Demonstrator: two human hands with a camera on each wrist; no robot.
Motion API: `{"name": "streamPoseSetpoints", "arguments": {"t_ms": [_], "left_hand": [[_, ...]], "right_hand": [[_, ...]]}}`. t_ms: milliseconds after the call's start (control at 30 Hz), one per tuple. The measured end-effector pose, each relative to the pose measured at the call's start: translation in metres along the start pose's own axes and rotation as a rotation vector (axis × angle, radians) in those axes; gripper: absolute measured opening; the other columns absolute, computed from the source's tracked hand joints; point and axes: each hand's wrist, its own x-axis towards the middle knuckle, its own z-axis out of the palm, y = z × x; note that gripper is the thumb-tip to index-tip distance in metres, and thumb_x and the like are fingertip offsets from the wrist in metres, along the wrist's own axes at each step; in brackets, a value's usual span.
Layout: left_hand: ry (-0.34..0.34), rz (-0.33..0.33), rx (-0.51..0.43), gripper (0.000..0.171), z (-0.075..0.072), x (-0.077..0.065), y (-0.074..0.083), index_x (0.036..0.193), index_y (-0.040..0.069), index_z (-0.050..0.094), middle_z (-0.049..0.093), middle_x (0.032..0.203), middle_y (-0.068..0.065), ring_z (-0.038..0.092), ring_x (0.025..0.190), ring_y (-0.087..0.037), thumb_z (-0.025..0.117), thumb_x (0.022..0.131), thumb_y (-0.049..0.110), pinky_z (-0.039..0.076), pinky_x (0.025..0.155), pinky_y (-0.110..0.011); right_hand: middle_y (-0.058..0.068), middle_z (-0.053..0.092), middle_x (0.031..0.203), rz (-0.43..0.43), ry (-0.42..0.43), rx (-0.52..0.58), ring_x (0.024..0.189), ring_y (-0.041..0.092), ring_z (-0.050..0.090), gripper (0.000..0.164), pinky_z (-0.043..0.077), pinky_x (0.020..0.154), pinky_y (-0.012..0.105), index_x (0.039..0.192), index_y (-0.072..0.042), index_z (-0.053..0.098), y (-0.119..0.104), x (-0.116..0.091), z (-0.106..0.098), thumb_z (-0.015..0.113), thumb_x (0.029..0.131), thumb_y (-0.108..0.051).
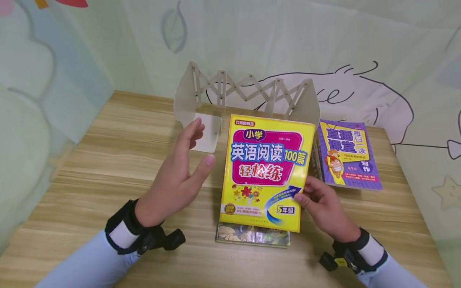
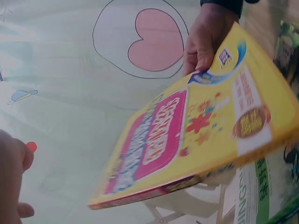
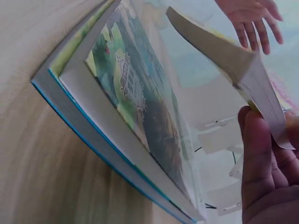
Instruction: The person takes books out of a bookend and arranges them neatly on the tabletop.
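Observation:
My right hand (image 1: 325, 208) pinches the lower right edge of a yellow book (image 1: 264, 208) with a pink title panel, thumb on the cover and fingers behind. The right wrist view shows that book (image 3: 219, 49) raised above a stack of books (image 3: 135, 93) lying on the table. In the head view only the front strip of the stack (image 1: 252, 235) shows below the yellow book. My left hand (image 1: 173, 180) is held in the air left of the book, fingers extended and thumb apart, holding nothing. A gap separates it from the book in the head view.
Behind the yellow book stands an expandable bookend (image 1: 207, 132) in off-white, with crossed slats between its end plates. A purple book (image 1: 351, 160) lies to the right of it. The wood-grain table (image 1: 119, 160) meets a printed cloth wall at the back.

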Motion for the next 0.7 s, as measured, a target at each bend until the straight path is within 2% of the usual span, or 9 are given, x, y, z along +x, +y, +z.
{"name": "streamPoseSetpoints", "arguments": {"t_ms": [100,267,367,467,700], "left_hand": [[0.022,0.037,0.076,0.07,-0.003,0.002,-0.003,0.16,0.012,0.018,0.028,0.161,-0.009,0.03,0.147,-0.025,0.05,0.103,0.038,0.031,0.117,-0.055],[0.035,0.082,0.151,0.067,-0.003,0.005,-0.008,0.158,0.01,0.026,0.031,0.16,-0.012,0.03,0.147,-0.028,0.052,0.102,0.037,0.029,0.117,-0.058],[0.025,0.102,0.187,0.065,-0.003,0.006,-0.011,0.156,0.008,0.031,0.033,0.159,-0.015,0.031,0.146,-0.03,0.055,0.101,0.032,0.03,0.116,-0.06],[0.004,0.093,0.202,0.063,-0.003,0.007,-0.012,0.155,0.007,0.033,0.034,0.158,-0.015,0.031,0.147,-0.031,0.056,0.1,0.028,0.03,0.116,-0.06],[-0.018,0.05,0.203,0.063,-0.003,0.008,-0.015,0.155,0.008,0.033,0.033,0.159,-0.015,0.03,0.147,-0.029,0.057,0.1,0.027,0.03,0.117,-0.057]], "right_hand": [[0.007,0.073,0.117,0.118,-0.017,0.01,0.097,0.017,0.072,0.036,0.06,0.081,0.029,0.134,0.003,0.052,0.0,0.0,-0.002,0.059,0.1,-0.01],[0.02,0.069,0.119,0.257,-0.083,0.048,0.097,0.022,0.072,0.041,0.061,0.08,0.035,0.136,0.003,0.05,0.004,0.0,-0.003,0.06,0.101,-0.016],[0.02,0.068,0.122,0.333,-0.13,0.084,0.1,0.024,0.072,0.044,0.061,0.081,0.038,0.138,0.003,0.048,0.007,0.0,-0.004,0.06,0.101,-0.02],[0.018,0.068,0.124,0.392,-0.167,0.106,0.102,0.027,0.072,0.048,0.06,0.082,0.039,0.14,0.002,0.047,0.011,0.001,-0.004,0.06,0.101,-0.024],[0.016,0.072,0.118,0.447,-0.214,0.107,0.095,0.028,0.071,0.049,0.06,0.075,0.036,0.136,0.003,0.052,0.016,0.001,0.0,0.062,0.1,-0.029]]}}
